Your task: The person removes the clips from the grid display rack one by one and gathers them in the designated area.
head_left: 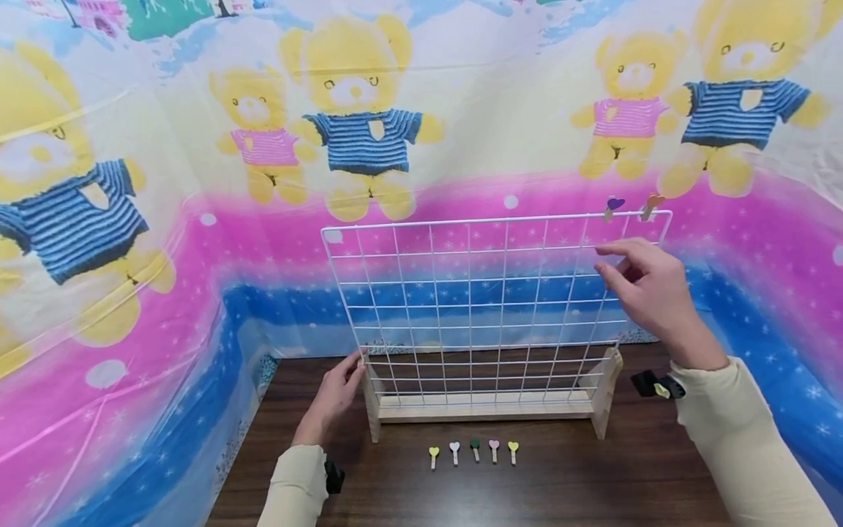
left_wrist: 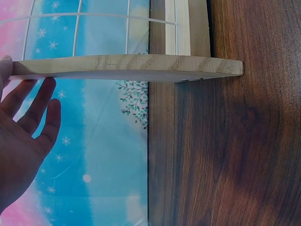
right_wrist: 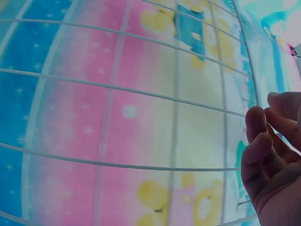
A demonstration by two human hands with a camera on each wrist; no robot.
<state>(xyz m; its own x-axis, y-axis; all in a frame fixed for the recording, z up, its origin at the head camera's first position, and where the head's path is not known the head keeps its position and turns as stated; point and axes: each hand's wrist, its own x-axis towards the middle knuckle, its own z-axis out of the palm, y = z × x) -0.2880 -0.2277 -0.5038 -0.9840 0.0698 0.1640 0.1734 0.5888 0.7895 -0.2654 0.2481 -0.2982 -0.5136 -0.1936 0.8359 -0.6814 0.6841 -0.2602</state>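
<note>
Seemingly, the left hand [head_left: 336, 388] grips the wooden upright [left_wrist: 141, 63], contact partly hidden.

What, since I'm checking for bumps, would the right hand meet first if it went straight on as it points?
Probably the grid: the right hand points leftward across its upper right part, though depth is unclear and it might pass just in front.

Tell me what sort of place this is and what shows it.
Probably an indoor tabletop workspace, screened off like a booth. A teddy-bear-printed cloth hangs behind and beside a dark wood-grain table, and a white wire grid stands upright on that table in a wooden stand.
</note>
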